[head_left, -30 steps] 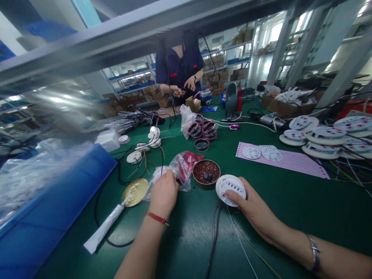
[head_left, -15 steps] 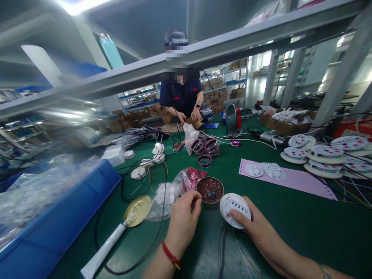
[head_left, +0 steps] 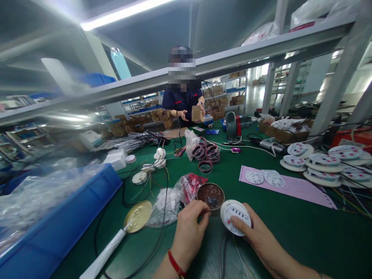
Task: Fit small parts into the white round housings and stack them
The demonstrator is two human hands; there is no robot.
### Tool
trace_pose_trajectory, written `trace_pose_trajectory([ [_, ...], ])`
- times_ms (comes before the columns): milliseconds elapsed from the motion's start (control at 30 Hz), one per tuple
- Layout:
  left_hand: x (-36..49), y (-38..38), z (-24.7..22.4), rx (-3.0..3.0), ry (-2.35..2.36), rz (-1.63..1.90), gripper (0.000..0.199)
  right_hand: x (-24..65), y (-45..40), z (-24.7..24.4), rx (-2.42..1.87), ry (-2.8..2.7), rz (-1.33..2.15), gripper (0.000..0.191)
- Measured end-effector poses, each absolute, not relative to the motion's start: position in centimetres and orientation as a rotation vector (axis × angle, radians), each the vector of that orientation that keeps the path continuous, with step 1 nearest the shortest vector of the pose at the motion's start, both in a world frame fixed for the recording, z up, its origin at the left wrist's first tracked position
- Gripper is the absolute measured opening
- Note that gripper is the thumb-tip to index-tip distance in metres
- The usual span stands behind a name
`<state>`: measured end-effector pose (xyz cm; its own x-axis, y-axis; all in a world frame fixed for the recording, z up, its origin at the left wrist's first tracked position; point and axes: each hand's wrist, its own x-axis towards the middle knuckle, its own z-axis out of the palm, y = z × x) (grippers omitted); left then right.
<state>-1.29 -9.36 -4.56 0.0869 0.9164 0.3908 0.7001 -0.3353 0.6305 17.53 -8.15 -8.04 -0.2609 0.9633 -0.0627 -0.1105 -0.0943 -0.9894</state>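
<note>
Though round and without any long axis, a white plastic dial disc gripped between thumb and fingers of the right hand at the near side of the table, just right of the curled left hand, its hold unclear, close by a brown bowl.

Bench: green rubber mat, dark and plain.
Cover: round plastic meter cover, white w/ small red marks.
Wrist: thin string bracelet, red.
Sheet: long perforated paper sheet, pale pink.
Bin: long plastic bin, bright blue.
Lid: round metal lid, gold colour.
</note>
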Motion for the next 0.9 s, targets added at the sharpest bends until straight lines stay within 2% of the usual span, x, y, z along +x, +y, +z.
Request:
trace_pose_trajectory([
  [433,1.8,-10.6,-4.8,1.563,1.306,1.19,0.007,17.0,-8.1,-7.5,-0.981,-1.07,1.548,0.04],
  [900,3.8,-10.7,-6.4,1.638,1.458,1.16,0.005,16.9,-8.2,-7.8,-0.954,-0.99,1.543,0.036],
])
